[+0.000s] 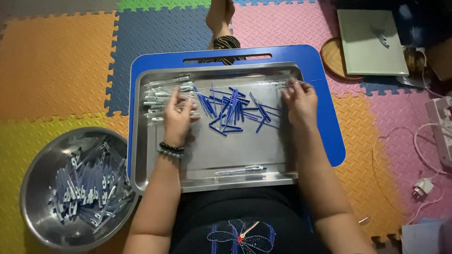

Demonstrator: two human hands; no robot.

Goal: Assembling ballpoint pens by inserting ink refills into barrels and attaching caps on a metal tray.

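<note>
Pinching a clear pen barrel (282,85) between its fingertips near the tray's far right corner, the right hand (300,104) works above the loose blue refills (230,112), while the left hand (178,117), fingers curled, rests on the row of clear barrels (165,96) at the tray's left side. One assembled pen (241,170) lies near the front rim of the steel tray (282,160) and many fill the steel bowl (33,188) on the floor mat (56,61), so judging by the remaining piles, plenty remains. The tray's centre and front are bare; its raised rim and the blue lap surface (329,117) bound sideways movement.
</note>
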